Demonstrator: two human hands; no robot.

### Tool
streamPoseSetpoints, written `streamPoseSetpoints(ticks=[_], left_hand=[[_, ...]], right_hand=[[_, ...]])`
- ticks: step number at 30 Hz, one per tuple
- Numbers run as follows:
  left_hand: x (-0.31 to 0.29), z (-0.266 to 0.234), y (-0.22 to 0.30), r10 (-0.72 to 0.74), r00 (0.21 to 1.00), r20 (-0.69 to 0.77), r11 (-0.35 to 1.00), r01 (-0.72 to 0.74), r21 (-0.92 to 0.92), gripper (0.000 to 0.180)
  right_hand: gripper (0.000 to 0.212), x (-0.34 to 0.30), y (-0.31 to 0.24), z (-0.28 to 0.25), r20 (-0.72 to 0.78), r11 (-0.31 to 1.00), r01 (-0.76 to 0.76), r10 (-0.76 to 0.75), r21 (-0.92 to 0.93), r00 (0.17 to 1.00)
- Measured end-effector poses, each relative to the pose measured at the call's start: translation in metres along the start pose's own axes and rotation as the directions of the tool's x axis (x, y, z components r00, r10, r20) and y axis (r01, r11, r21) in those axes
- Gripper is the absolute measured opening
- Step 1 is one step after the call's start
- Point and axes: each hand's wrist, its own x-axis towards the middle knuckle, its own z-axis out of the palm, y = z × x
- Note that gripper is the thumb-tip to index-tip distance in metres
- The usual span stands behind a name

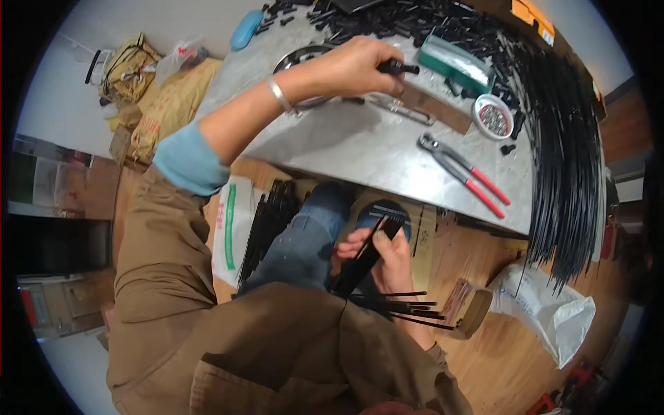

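Note:
Over the grey metal table point(290, 142) my left hand point(363, 66) is closed around a short black cylindrical piece point(401, 68), whose end sticks out past the fingers. Under that hand lie a metal hand tool point(401, 108) and a brown block point(439, 111). Down at my lap, my right hand point(391, 252) grips a bundle of flat black strips point(363, 266), with the thumb on top. Several thin black rods point(408, 304) poke out sideways by the right wrist. A round metal dish point(297, 61) is partly hidden behind my left forearm.
Red-handled pincers point(470, 176) lie near the table's front edge. Beyond are a white bowl of small metal parts point(494, 117), a green box point(456, 63) and heaped black pieces point(387, 21). Long black rods point(560, 159) overhang the right side. A white sack point(546, 311) sits on the floor.

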Motion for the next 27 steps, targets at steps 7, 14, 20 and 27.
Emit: streamPoseSetpoints(ticks=[7, 14, 20, 27], left_hand=[[-0.158, 0.044, 0.038, -0.405, 0.777, 0.482, 0.445, 0.628, -0.639, 0.021], [-0.204, 0.119, 0.049, -0.343, 0.9, 0.268, -0.2, 0.209, -0.957, 0.03], [-0.196, 0.102, 0.056, -0.391, 0.904, 0.173, -0.127, 0.133, -0.983, 0.029], [-0.198, 0.102, 0.052, -0.426, 0.892, 0.151, -0.121, 0.109, -0.987, 0.024]], right_hand=[[0.022, -0.011, 0.023, 0.021, 0.001, 0.999, 0.03, -0.03, -0.043, 1.0], [0.021, -0.021, 0.041, 0.048, -0.053, 0.983, 0.083, -0.093, -0.166, 0.994], [0.021, -0.025, 0.048, 0.061, -0.112, 0.964, 0.117, -0.148, -0.24, 0.983], [0.023, -0.025, 0.05, 0.066, -0.123, 0.95, 0.135, -0.176, -0.281, 0.977]])
